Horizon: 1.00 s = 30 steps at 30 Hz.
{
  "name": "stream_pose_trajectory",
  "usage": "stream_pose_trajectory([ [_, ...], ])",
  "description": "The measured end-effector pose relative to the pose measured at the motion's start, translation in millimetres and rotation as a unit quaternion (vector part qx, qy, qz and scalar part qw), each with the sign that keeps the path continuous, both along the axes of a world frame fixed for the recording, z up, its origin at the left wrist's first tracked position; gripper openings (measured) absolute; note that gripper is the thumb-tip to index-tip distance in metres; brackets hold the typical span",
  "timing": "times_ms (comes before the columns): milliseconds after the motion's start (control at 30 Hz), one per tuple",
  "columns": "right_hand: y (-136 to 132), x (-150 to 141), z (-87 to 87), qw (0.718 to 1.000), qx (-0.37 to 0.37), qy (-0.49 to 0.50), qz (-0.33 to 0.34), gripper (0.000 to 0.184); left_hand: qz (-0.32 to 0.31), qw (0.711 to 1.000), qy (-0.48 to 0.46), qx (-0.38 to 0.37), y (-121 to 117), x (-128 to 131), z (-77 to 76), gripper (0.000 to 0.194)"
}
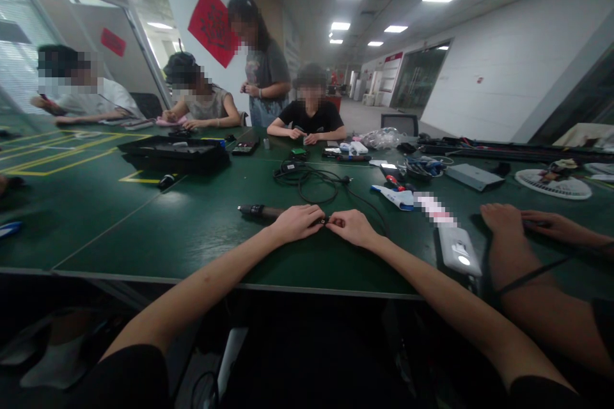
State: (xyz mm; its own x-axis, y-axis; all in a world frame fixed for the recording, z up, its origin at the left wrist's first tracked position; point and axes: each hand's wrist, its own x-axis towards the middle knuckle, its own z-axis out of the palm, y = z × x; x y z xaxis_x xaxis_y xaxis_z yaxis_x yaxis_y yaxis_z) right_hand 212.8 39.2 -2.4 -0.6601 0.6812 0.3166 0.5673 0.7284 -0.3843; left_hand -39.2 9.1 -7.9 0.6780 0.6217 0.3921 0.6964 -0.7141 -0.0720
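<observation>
A dark electric screwdriver [261,211] lies across the green table in front of me, its metal tip pointing left. My left hand [298,222] is closed over its rear part. Against that rear end, my right hand [352,227] has its thumb and fingers pinched together; what they grip is too small and covered to make out. Just beyond both hands, a black cable [319,188] lies in loose loops. One stretch of it runs down behind my right hand, where its end is hidden.
A black tray [177,152] stands back left, near a small black object [166,181]. To the right lie a blue-and-white packet [396,197] and a white device [458,249]. A neighbour's arm [508,249] rests at right. Several people sit or stand across the table.
</observation>
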Motion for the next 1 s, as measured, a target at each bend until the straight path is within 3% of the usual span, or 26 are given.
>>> stream_pose_trajectory([
  [1000,-1.4,-0.2,-1.2,1.000,0.019,-0.002,-0.003,0.017,0.004,1.000,0.006,0.015,-1.5,1.1,-0.9,0.022],
])
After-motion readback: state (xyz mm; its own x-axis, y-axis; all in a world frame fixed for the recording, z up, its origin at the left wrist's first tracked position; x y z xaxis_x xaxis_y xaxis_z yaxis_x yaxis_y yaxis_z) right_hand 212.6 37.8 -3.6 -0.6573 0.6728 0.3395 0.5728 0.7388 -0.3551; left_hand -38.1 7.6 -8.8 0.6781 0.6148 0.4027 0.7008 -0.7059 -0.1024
